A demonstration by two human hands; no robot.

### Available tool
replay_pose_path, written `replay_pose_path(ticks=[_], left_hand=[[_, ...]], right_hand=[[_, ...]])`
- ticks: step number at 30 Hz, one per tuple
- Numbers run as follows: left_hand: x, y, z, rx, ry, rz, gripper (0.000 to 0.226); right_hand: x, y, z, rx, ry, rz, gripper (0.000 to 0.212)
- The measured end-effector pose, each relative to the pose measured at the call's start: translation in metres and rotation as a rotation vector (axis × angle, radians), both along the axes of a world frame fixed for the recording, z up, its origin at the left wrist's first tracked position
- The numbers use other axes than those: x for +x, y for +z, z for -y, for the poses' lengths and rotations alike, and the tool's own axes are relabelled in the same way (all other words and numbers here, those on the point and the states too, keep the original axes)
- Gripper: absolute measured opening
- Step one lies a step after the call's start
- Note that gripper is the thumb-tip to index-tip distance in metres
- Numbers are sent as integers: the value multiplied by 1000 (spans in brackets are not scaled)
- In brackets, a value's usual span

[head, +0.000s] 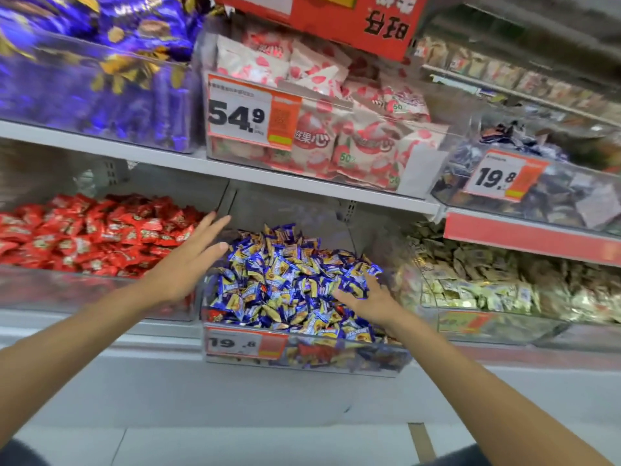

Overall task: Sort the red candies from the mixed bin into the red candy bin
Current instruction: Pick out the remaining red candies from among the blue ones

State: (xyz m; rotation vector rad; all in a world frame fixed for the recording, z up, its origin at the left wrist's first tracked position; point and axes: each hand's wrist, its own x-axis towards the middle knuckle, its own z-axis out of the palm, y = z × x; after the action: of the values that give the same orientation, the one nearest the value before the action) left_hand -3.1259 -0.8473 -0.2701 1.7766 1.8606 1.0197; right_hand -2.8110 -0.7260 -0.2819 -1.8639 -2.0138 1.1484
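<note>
Now, right hand [367, 299] on mixed bin [353, 357].

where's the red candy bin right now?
Head view, lower shelf, far left: the red candy bin sits left of the mixed bin, under the purple packs, with the left hand at its right end.

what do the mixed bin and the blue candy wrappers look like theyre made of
Mixed bin: clear glossy rigid plastic, probably acrylic; the contents show through its front wall, which catches glare. Blue candy wrappers: thin shiny film, plastic or foil-like; crinkled, with bright highlights.
</note>
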Motion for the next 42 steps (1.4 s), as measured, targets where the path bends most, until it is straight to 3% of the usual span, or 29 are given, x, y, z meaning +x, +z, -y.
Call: replay_pose_path(ticks=[6,13,16,21,26,32,38,40,42], left_hand=[[2,0,-1,2,23,7,77],[3,4,4,-2,34,54,77],[5,7,6,-3,23,64,79],[13,31,6,73,52,-57,89],[64,56,-10,213,-35,-185,57],[94,27,-54,-63,-93,-402,59],[120,16,-73,-139,-197,-488,56],[128,10,-77,-195,-229,-584,53],[130,3,-79,-196,-243,-647,41]], right_hand=[[-47,4,3,42,-40,-219,107],[-114,33,22,154,362,-388,79],[-98,61,24,149,398,-490,60],[-33,87,9,294,348,-343,41],[13,70,-12,296,253,-124,44],[17,30,-26,167,327,16,59],[-9,-4,-44,104,329,127,61],[-13,-11,-47,103,284,82,55],[-13,-11,-44,95,268,17,31]])
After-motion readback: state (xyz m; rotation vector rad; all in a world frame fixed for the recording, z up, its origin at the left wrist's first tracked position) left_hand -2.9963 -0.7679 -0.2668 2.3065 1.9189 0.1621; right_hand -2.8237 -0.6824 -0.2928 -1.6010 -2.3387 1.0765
